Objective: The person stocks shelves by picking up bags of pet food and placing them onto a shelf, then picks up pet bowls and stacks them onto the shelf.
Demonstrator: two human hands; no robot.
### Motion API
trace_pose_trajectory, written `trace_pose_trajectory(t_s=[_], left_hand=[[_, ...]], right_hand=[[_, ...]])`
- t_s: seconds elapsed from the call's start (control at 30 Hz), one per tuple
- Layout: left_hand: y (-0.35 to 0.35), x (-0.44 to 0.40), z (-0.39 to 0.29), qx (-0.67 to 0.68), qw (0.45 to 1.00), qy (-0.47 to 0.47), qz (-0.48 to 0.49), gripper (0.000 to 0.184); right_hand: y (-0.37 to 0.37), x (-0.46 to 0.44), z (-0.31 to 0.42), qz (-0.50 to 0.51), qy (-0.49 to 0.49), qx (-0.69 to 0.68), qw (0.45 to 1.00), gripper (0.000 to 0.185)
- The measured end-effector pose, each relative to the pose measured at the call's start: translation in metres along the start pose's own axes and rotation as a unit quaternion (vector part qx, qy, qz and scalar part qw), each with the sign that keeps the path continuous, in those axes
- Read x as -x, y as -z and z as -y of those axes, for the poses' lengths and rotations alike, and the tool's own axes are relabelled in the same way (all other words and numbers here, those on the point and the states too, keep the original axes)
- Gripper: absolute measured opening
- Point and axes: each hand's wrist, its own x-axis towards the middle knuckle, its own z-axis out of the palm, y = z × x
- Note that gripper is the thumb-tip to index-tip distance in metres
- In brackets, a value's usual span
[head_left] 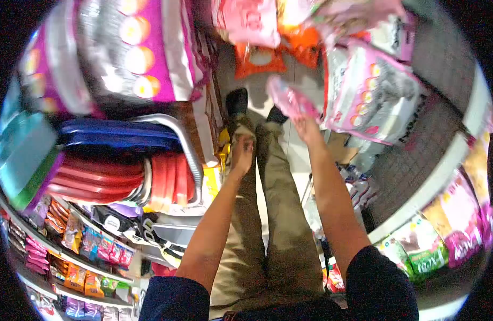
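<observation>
A right hand [307, 128] grasps a glossy pink packet [291, 99], its print blurred, above pale floor tiles [299, 155]. The left hand [242, 154] is half-curled over khaki trousers [289, 214]; whether it grips anything cannot be told. Smooth, curved red tubs [96, 176] nest at left; a plump, shiny pink-and-silver sack [377, 93] lies far right. Far pink bags [246, 21] are cut off.

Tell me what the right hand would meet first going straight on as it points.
Beyond the pink packet in the right hand, probably the orange bag ahead, though depth is unclear.
</observation>
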Motion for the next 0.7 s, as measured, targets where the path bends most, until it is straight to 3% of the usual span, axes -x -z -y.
trace_pose_trajectory(t_s=[0.07, 0.1, 0.13, 0.2, 0.23, 0.37, 0.47, 0.53, 0.57, 0.6, 0.63, 0.7], left_hand=[[0.013, 0.032, -0.030, -0.039, 0.998, -0.004, 0.046, 0.041], [0.024, 0.057, -0.053, -0.071, 0.995, 0.006, 0.076, 0.046], [0.027, 0.073, -0.054, -0.060, 0.995, -0.030, 0.067, 0.054], [0.040, 0.099, -0.070, -0.043, 0.990, -0.136, 0.021, 0.079], [0.050, 0.118, -0.091, -0.042, 0.978, -0.203, -0.019, 0.096], [0.121, 0.199, -0.191, -0.105, 0.863, -0.494, -0.023, 0.078], [0.189, 0.291, -0.278, -0.229, 0.811, -0.533, 0.073, 0.066], [0.212, 0.334, -0.304, -0.145, 0.822, -0.542, 0.094, 0.063], [0.222, 0.348, -0.321, -0.129, 0.810, -0.560, 0.118, 0.064], [0.224, 0.368, -0.330, -0.093, 0.862, -0.480, 0.134, 0.065], [0.228, 0.361, -0.324, -0.026, 0.854, -0.492, 0.166, 0.062], [0.239, 0.395, -0.354, -0.010, 0.837, -0.525, 0.152, 0.059]], right_hand=[[-0.010, 0.081, 0.021, 0.058, -0.035, 0.034, 0.997, 0.024], [-0.016, 0.123, 0.025, 0.149, -0.035, 0.027, 0.988, 0.027], [-0.020, 0.164, 0.027, 0.238, -0.035, 0.022, 0.970, 0.030], [-0.013, 0.232, 0.030, 0.230, -0.173, 0.117, 0.951, 0.037], [-0.016, 0.277, 0.037, 0.257, -0.177, 0.138, 0.940, 0.040], [-0.025, 0.460, 0.079, 0.321, -0.154, 0.201, 0.913, 0.048], [-0.035, 0.545, 0.119, 0.384, -0.108, 0.253, 0.882, 0.049], [-0.028, 0.585, 0.131, 0.422, -0.120, 0.267, 0.858, 0.047], [-0.039, 0.604, 0.140, 0.398, -0.046, 0.287, 0.870, 0.041], [-0.045, 0.625, 0.140, 0.367, 0.022, 0.301, 0.880, 0.036], [-0.041, 0.645, 0.133, 0.329, 0.077, 0.310, 0.889, 0.033], [-0.039, 0.656, 0.128, 0.299, 0.292, 0.427, 0.802, 0.030]])
